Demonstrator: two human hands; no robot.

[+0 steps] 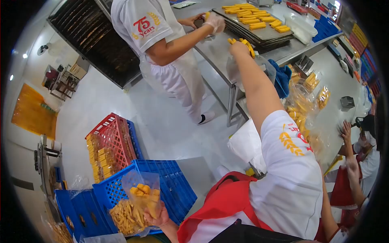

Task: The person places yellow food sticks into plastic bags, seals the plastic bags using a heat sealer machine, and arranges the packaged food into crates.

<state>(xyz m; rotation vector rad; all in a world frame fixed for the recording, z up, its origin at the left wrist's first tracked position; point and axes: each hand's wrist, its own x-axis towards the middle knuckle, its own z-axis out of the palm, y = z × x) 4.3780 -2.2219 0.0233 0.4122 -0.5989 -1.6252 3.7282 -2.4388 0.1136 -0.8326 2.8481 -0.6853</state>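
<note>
My left hand (pixel 157 215) is closed around the lower part of a clear plastic bag (pixel 135 178) with yellow sticks of food showing inside. The bag hangs over a blue crate (pixel 106 188), beside a heap of paler sticks (pixel 126 214). Stretched far out to the table's edge, my right hand (pixel 239 49) is closed on several yellow food sticks (pixel 248 47). Beyond it, more yellow sticks (pixel 257 26) lie in rows on the top tray (pixel 267 34) of a stack. My fingertips on both hands are partly hidden.
A co-worker in white (pixel 170 48) stands across the table corner, one gloved hand (pixel 215 23) near the trays. Bagged yellow sticks (pixel 300 115) cover part of the steel table (pixel 332 117). A red crate (pixel 115 139) stands on the floor. Another person (pixel 360 162) works at right.
</note>
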